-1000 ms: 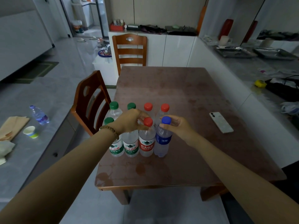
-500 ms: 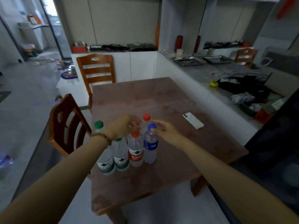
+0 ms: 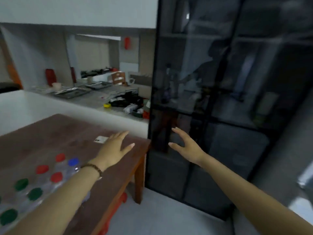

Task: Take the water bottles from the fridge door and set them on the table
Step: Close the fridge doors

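Several water bottles stand grouped at the lower left of the brown table [image 3: 50, 133]: a blue-capped bottle [image 3: 73, 162], red-capped bottles [image 3: 56, 177] and green-capped bottles [image 3: 34, 194]. My left hand [image 3: 115, 148] hovers open over the table's right part, past the bottles, holding nothing. My right hand [image 3: 186, 146] is open with fingers spread in front of the dark glass fridge door [image 3: 220, 99], which looks closed. The image is blurred by motion.
A white phone [image 3: 101, 139] lies on the table just beyond my left hand. A grey counter [image 3: 94, 99] behind holds metal trays, a yellow object and a dark clutter of cables. Pale floor lies between the table's edge and the fridge.
My view has swung right from the table to the fridge. Both hands have let go of the bottles and moved right, the right hand now in front of the fridge door.
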